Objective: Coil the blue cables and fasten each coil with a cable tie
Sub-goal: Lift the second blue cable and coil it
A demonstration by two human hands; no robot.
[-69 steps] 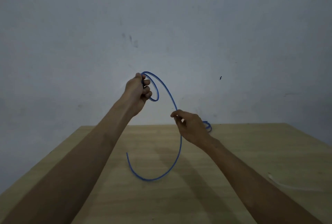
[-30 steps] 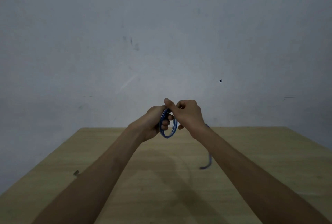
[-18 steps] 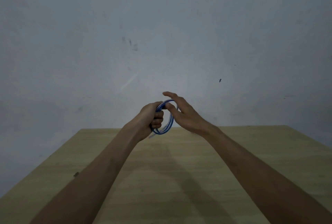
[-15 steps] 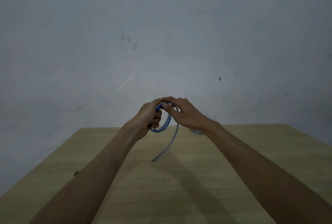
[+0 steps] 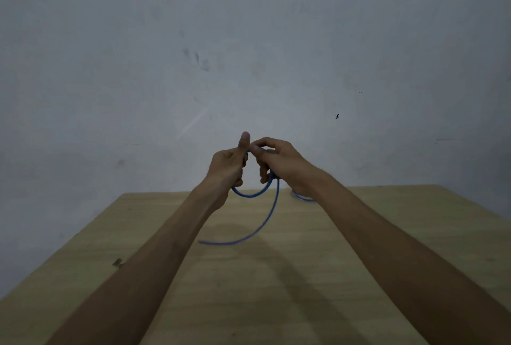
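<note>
Blue cable [image 5: 250,196], the one seen clearly, is held up above the wooden bench [image 5: 414,234] between two bare hands. The left hand [image 5: 228,170] has its fingers curled round one side of a small loop, thumb sticking straight up, so that grip is closed on the cable. The right hand [image 5: 284,165] pinches the top of the loop between thumb and forefinger, its other fingers curled round the strand. The loop's lower arc hangs between the two hands. One loose tail drops from the right hand and curves leftward, its blurred end low over the bench top. A second short blue arc [image 5: 302,198] shows just past the right wrist; whether it is a separate cable I cannot tell. One small dark scrap [image 5: 117,262] lies near the bench's left edge.
</note>
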